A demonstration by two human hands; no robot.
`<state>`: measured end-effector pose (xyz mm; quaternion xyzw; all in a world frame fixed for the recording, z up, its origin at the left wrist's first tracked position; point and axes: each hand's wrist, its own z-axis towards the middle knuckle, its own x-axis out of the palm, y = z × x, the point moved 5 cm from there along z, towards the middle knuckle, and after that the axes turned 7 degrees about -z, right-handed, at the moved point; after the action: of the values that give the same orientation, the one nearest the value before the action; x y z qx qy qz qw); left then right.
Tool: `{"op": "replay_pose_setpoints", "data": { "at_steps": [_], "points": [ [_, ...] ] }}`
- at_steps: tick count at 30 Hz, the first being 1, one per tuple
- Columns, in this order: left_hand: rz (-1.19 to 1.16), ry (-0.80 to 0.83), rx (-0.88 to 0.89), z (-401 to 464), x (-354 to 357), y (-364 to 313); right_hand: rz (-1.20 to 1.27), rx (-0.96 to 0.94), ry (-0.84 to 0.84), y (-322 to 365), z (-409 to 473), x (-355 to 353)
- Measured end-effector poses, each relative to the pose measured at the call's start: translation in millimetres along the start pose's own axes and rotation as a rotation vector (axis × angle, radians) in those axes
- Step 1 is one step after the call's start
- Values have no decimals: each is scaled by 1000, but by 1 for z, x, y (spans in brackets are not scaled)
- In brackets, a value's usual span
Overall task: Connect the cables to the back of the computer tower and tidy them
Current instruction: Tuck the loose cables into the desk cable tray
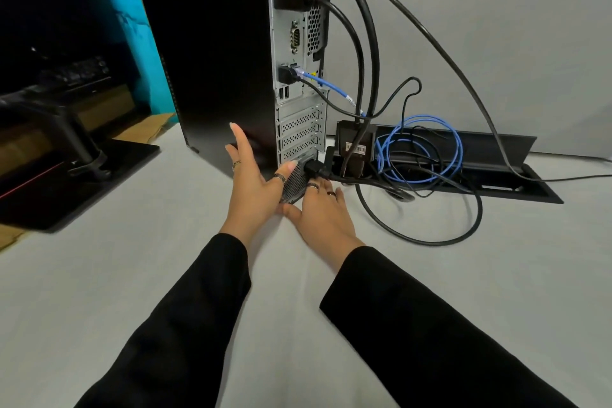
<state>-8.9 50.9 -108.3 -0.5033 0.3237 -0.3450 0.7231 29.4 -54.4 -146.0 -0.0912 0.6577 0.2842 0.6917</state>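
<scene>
The black computer tower (215,53) stands upright on the grey desk, its silver back panel (298,129) turned to the right. Several black cables (367,53) and a blue network cable (331,86) are plugged into it. My left hand (251,189) lies flat against the tower's lower side, thumb on the rear mesh. My right hand (323,215) reaches under the black power plug (314,169) at the bottom of the panel, fingers curled around it. The fingertips are hidden behind the plug.
A black cable tray (516,189) is set into the desk behind the tower, holding a blue cable coil (424,149) and black cable loops (430,238). A monitor stand base (66,182) sits at the left. A grey partition (496,43) closes the back.
</scene>
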Motion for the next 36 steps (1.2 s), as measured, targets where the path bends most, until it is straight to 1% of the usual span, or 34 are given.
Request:
{"op": "replay_pose_setpoints", "data": {
  "at_steps": [12, 16, 24, 30, 36],
  "points": [
    [-14, -57, -25, 18, 16, 1, -31, -65, -36, -12, 31, -3],
    [-29, -76, -24, 22, 22, 2, -1, -63, -30, -18, 40, -2],
    [-7, -137, -46, 30, 33, 0, 125, -19, -12, -22, 47, -5],
    [-21, -152, -82, 37, 44, -1, 185, 45, -54, -24, 48, -6],
    [-12, -187, -100, 47, 55, -2, 130, 130, -74, -27, 58, 0]
  ]
}}
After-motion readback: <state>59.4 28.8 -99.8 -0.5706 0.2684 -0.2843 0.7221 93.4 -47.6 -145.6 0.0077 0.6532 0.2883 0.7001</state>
